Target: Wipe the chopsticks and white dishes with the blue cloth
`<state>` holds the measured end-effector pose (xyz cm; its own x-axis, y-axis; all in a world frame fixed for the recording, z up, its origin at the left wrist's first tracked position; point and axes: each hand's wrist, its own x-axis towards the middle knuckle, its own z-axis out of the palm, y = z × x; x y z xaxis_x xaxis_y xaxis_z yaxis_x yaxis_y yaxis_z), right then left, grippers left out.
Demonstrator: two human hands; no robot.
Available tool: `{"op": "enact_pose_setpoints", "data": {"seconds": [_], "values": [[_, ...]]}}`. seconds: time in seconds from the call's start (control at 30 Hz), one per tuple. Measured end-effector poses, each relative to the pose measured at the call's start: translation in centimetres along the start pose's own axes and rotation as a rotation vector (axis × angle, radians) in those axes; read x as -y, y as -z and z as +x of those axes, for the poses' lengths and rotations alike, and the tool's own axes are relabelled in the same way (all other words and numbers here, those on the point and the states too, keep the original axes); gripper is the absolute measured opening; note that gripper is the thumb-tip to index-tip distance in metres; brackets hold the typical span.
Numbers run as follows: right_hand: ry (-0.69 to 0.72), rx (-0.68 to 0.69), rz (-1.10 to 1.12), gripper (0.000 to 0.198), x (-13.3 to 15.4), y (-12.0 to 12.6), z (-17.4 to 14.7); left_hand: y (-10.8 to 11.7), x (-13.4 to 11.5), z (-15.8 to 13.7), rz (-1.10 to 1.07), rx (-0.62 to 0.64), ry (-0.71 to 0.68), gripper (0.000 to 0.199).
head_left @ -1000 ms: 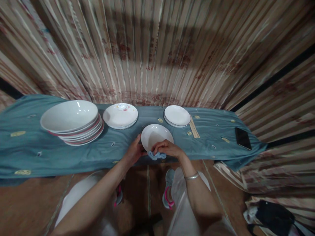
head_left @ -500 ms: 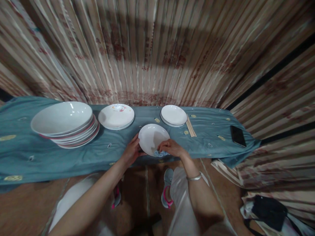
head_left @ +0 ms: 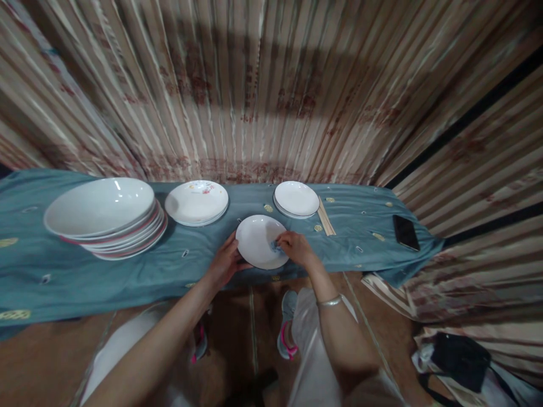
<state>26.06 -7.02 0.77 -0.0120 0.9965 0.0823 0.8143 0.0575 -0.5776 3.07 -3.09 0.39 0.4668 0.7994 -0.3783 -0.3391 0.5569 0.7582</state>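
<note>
No writing is showing clearly enough to be read: the curtain (head_left: 263, 68) is bearing reddish marks too blurred to make out, and the tablecloth (head_left: 127, 282) is displaying small, illegible pale-edged patches.

Single head-worn view, looking forward and down from close above: left hand (head_left: 226, 260) towards 7 o'clock, right hand (head_left: 297, 247) towards 5, curtain (head_left: 254, 85) at 12, floor (head_left: 233, 325) at 6.
</note>
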Motion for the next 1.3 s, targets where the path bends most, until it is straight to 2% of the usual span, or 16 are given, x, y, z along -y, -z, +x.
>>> {"op": "enact_pose_setpoints", "data": {"seconds": [0.3,0.6,0.97,1.3], "values": [[0.051,-0.165,-0.045,0.035,-1.3,-1.4,1.9,-0.2,0.0,0.0,-0.007,-0.033,0.013,0.053],[0.067,-0.231,0.032,0.043,-1.5,-3.3,4.0,0.0,0.2,0.1,-0.013,-0.026,0.022,0.055],[0.148,-0.155,0.172,0.046,-0.2,-5.6,5.6,0.1,0.4,0.0,-0.008,-0.012,0.001,0.055],[0.196,0.06,0.287,0.04,2.3,-5.7,5.3,0.1,0.4,-0.1,-0.015,-0.008,0.019,0.056]]}}
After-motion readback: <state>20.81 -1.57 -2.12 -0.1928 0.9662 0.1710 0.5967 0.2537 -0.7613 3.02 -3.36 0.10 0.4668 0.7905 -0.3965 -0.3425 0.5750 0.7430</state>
